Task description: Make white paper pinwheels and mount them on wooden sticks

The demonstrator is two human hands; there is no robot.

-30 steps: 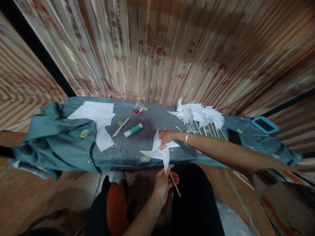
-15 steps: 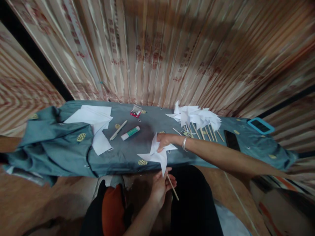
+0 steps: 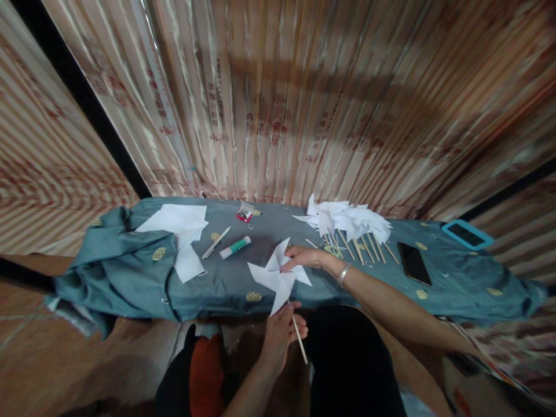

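A white paper pinwheel [image 3: 284, 285] on a thin wooden stick [image 3: 299, 340] is held at the near edge of the cloth-covered surface. My left hand [image 3: 282, 330] is closed round the upper part of the stick, just below the blades. From the right, my right hand [image 3: 306, 258] reaches over the blades, with one digit pressed at the pinwheel's centre. Its other fingers are bent and partly hidden by the paper, so the grip there is not fully visible. Behind it lies a pile of white pinwheels [image 3: 356, 220] with their sticks toward me.
On the grey-green cloth [image 3: 234, 278] lie a glue stick [image 3: 235, 247], a pen [image 3: 216, 242], a small red box [image 3: 244, 213] and white paper sheets [image 3: 174, 219]. A black phone [image 3: 414, 263] and a blue-framed device [image 3: 467, 235] are at right. A pleated curtain [image 3: 269, 116] hangs behind.
My right hand has shifted slightly right, and its digit at the pinwheel's centre shows more plainly. The blades have turned a little. My left hand keeps its hold on the stick. The camera view has tilted.
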